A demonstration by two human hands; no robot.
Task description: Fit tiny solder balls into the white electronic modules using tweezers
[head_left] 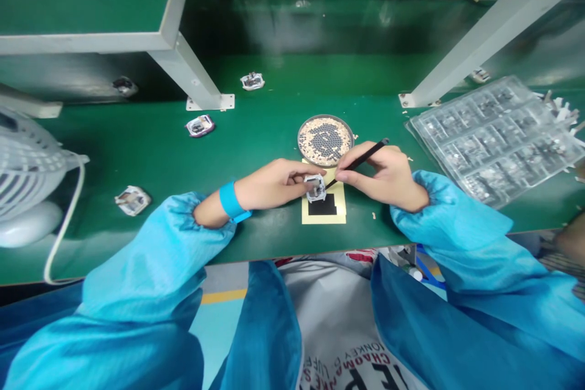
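Left hand [274, 185] is curled, its fingertips pinching a small white square frame part [315, 187] that sits just above a cream card [323, 215] with a black square on it. Right hand [382, 177] is closed in a pen grip on a slim black pen-like tool [363, 158], whose tip comes down right beside that part. Both hands reach over the green worktop [150, 146], with blue gown sleeves [448, 219] running back from them and a blue wristband [231, 201] on the left wrist.

Just past the fingers, almost touching the card, lies a round dish [325, 141] filled with tan and dark beads. To the right, a clear plastic tray [491, 140] of small parts lies tilted on the worktop. Small foil-backed pieces [200, 125] are scattered to the left and behind. A white fan [27, 170] and its pale cable [68, 219] stand at the left edge, and grey shelf legs [192, 70] rise from the worktop further back.
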